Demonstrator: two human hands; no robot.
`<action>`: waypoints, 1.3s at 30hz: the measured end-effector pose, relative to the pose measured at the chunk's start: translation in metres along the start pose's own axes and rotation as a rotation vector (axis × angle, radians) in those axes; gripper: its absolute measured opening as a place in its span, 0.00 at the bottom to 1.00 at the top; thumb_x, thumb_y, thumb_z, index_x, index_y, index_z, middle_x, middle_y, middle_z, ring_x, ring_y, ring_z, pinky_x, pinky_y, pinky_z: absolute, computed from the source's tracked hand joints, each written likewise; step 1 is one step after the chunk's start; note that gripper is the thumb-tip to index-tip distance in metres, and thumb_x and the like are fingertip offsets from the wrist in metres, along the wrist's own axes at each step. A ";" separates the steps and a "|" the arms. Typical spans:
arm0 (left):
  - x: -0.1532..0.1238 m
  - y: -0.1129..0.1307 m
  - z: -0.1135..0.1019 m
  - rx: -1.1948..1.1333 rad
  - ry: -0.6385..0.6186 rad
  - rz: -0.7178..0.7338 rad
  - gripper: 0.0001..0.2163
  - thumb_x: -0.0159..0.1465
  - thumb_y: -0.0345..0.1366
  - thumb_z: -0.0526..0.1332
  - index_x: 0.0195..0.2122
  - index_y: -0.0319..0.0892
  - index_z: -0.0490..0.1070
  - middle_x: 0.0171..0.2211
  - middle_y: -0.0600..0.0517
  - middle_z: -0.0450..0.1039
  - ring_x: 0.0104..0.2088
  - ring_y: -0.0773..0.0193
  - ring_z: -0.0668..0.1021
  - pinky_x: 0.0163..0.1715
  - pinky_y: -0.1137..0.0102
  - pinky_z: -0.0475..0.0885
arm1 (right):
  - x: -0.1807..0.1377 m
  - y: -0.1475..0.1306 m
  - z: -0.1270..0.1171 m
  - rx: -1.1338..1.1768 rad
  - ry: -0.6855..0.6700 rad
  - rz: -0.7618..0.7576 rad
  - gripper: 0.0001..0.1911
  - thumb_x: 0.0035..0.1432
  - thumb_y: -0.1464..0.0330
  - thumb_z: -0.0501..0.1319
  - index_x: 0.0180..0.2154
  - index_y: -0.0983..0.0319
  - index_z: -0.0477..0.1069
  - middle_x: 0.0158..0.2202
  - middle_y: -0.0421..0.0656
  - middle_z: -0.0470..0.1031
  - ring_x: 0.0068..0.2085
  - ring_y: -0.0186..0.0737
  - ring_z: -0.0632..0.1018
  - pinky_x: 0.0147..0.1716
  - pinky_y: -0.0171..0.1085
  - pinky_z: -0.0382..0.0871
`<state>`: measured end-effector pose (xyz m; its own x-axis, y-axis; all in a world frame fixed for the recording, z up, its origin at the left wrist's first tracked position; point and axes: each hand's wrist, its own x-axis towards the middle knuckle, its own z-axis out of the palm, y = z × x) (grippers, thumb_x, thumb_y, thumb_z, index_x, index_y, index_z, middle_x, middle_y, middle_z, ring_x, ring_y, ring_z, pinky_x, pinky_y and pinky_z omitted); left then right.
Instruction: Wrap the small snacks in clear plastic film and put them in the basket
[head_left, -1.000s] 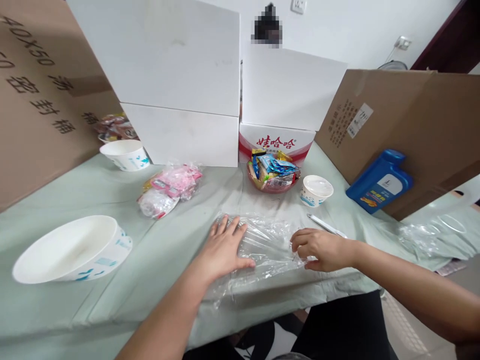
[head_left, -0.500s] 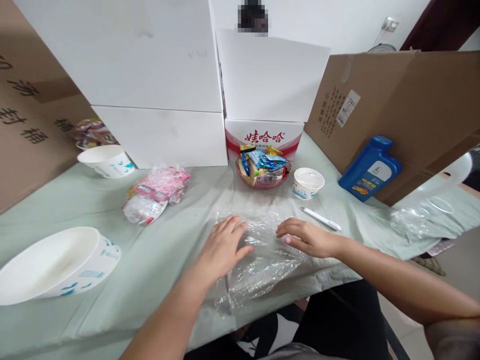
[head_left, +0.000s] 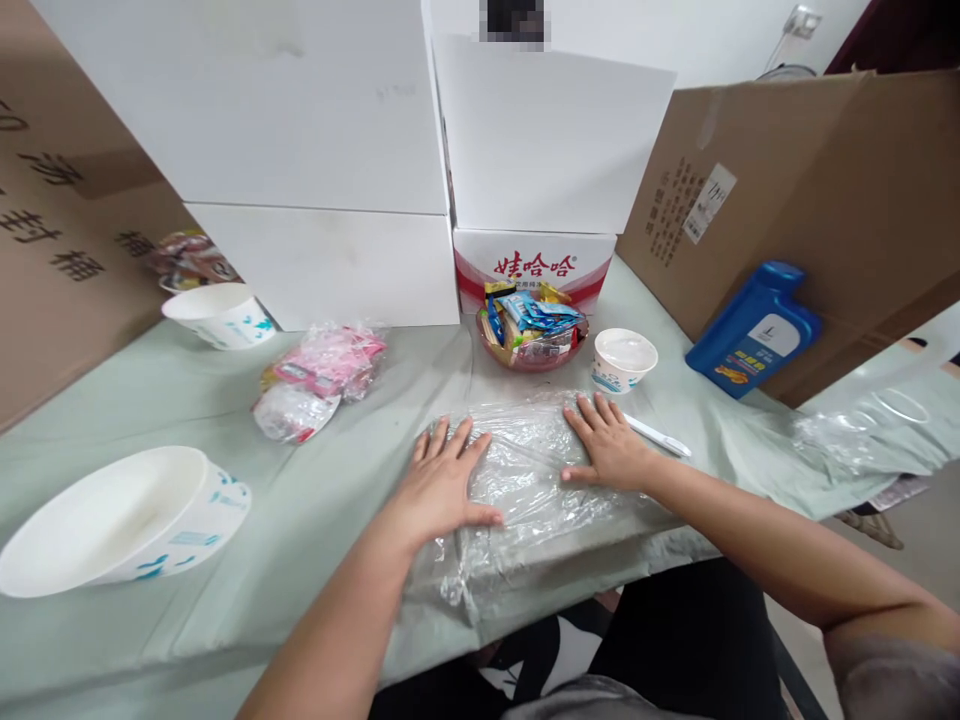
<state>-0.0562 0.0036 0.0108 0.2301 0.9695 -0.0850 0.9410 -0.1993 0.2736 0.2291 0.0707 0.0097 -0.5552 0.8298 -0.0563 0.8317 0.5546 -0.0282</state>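
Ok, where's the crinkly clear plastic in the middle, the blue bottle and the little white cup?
Clear plastic (head_left: pixel 525 480), head view: its wrinkled middle part.
Blue bottle (head_left: pixel 752 332), head view: the front of its body.
Little white cup (head_left: pixel 621 380), head view: its outer wall.

Pale green tablecloth (head_left: pixel 300 560) (wrinkly) beneath plastic film (head_left: pixel 525 475), bowls (head_left: pixel 196 530) and pen (head_left: pixel 658 437).

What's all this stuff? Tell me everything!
Plastic sheet: one, clear, middle
Paper tubs: three, white, two left, one right
Bowl: one, reddish, middle
Packets: many, mixed, in bowl, far left
Wrapped things: count unclear, pink, left
Pen: one, white, right
Bottle: one, blue, right
Cardboard boxes: two, brown, both sides
Panels: four, mostly white, back
Tablecloth: one, green, underneath
Loose plastic: some, clear, far right
Socket: one, white, top right
Wall: one, white, back
Left grip, right grip: one each, bare, on sheet
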 end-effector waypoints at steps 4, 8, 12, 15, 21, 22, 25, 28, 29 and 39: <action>-0.012 -0.003 -0.020 -0.267 0.237 0.096 0.26 0.61 0.57 0.58 0.53 0.43 0.70 0.58 0.42 0.66 0.59 0.46 0.66 0.59 0.53 0.61 | -0.020 0.019 -0.023 0.414 0.048 -0.170 0.36 0.66 0.46 0.40 0.58 0.63 0.67 0.58 0.55 0.68 0.61 0.54 0.66 0.58 0.53 0.59; -0.032 0.010 -0.036 -0.432 -0.157 0.307 0.27 0.53 0.54 0.66 0.50 0.46 0.69 0.46 0.49 0.72 0.45 0.56 0.74 0.45 0.65 0.71 | -0.042 0.022 -0.043 0.693 -0.219 -0.414 0.35 0.56 0.45 0.59 0.56 0.63 0.68 0.45 0.49 0.77 0.46 0.45 0.76 0.47 0.43 0.69; -0.043 0.035 -0.035 -0.192 -0.296 0.340 0.07 0.53 0.35 0.64 0.34 0.44 0.71 0.38 0.51 0.71 0.43 0.56 0.73 0.41 0.66 0.68 | -0.055 0.010 -0.042 0.567 -0.254 -0.561 0.15 0.54 0.58 0.66 0.38 0.62 0.76 0.32 0.44 0.75 0.40 0.42 0.74 0.43 0.42 0.67; -0.045 0.039 -0.036 -0.197 -0.266 0.355 0.07 0.54 0.25 0.53 0.27 0.43 0.68 0.33 0.52 0.71 0.39 0.61 0.73 0.39 0.69 0.66 | -0.066 0.008 -0.040 0.623 -0.238 -0.567 0.05 0.59 0.68 0.61 0.32 0.62 0.74 0.32 0.44 0.74 0.40 0.40 0.73 0.44 0.40 0.67; -0.048 0.019 -0.048 -0.436 -0.417 0.310 0.08 0.58 0.28 0.51 0.30 0.43 0.70 0.29 0.55 0.73 0.31 0.65 0.74 0.32 0.72 0.65 | -0.094 0.019 -0.053 0.798 -0.421 -0.383 0.06 0.60 0.69 0.59 0.39 0.63 0.73 0.37 0.45 0.78 0.38 0.37 0.77 0.39 0.36 0.70; -0.046 0.017 -0.048 -0.490 -0.460 0.299 0.08 0.59 0.30 0.52 0.30 0.43 0.70 0.28 0.55 0.73 0.30 0.65 0.75 0.31 0.72 0.65 | -0.097 0.019 -0.054 0.831 -0.458 -0.362 0.06 0.61 0.68 0.58 0.39 0.63 0.73 0.36 0.44 0.78 0.37 0.36 0.77 0.38 0.35 0.70; -0.037 0.012 -0.041 -0.637 -0.403 0.186 0.07 0.60 0.34 0.54 0.34 0.43 0.71 0.28 0.54 0.75 0.29 0.64 0.77 0.30 0.72 0.66 | -0.093 0.020 -0.050 0.930 -0.385 -0.267 0.08 0.63 0.65 0.57 0.38 0.63 0.71 0.34 0.44 0.78 0.37 0.37 0.78 0.37 0.36 0.70; -0.021 0.009 -0.031 -0.712 -0.098 0.001 0.09 0.61 0.39 0.55 0.39 0.43 0.70 0.26 0.54 0.75 0.29 0.62 0.78 0.29 0.72 0.68 | -0.074 0.021 -0.035 0.988 -0.133 -0.026 0.09 0.62 0.64 0.55 0.41 0.62 0.67 0.30 0.42 0.77 0.32 0.37 0.78 0.32 0.36 0.70; -0.014 0.009 -0.028 -0.699 0.005 -0.059 0.09 0.62 0.39 0.55 0.39 0.43 0.69 0.25 0.54 0.75 0.29 0.62 0.78 0.29 0.71 0.68 | -0.066 0.021 -0.029 0.970 -0.051 0.061 0.09 0.62 0.64 0.55 0.42 0.62 0.67 0.28 0.41 0.76 0.30 0.37 0.78 0.30 0.36 0.70; 0.013 0.014 -0.006 -0.096 0.246 -0.240 0.11 0.64 0.32 0.55 0.45 0.44 0.71 0.37 0.49 0.79 0.39 0.57 0.80 0.38 0.68 0.70 | -0.031 0.018 0.001 0.308 0.180 0.302 0.16 0.63 0.68 0.55 0.52 0.63 0.66 0.37 0.45 0.79 0.38 0.43 0.79 0.37 0.37 0.66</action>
<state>-0.0410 0.0145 0.0194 -0.0727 0.9947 0.0727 0.9308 0.0415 0.3633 0.2611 0.0550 0.0097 -0.2576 0.9640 0.0655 0.9049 0.2645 -0.3335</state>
